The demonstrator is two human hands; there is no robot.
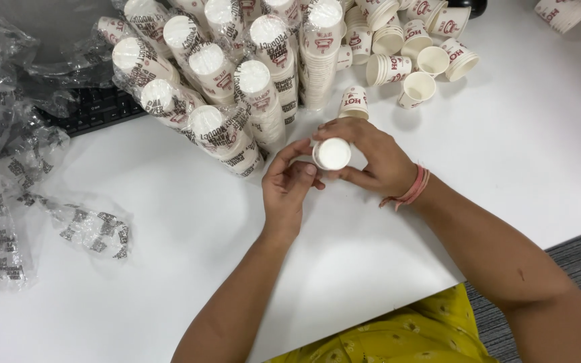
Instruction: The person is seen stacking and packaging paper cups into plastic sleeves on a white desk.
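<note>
My right hand (371, 158) grips a small white paper cup (331, 153), its white bottom turned up toward me. My left hand (289, 188) is just beside it, fingers curled, with the fingertips touching the cup's side. Both hands hover over the white table (169, 222) near its middle. Right behind them one cup (354, 102) stands upside down on the table.
Several plastic-wrapped stacks of paper cups (230, 81) lie behind the hands. Loose cups (418, 60) are scattered at the back right. Empty clear wrappers (8, 181) pile up on the left, partly over a black keyboard (95, 107). The table edge (506, 259) runs at the right.
</note>
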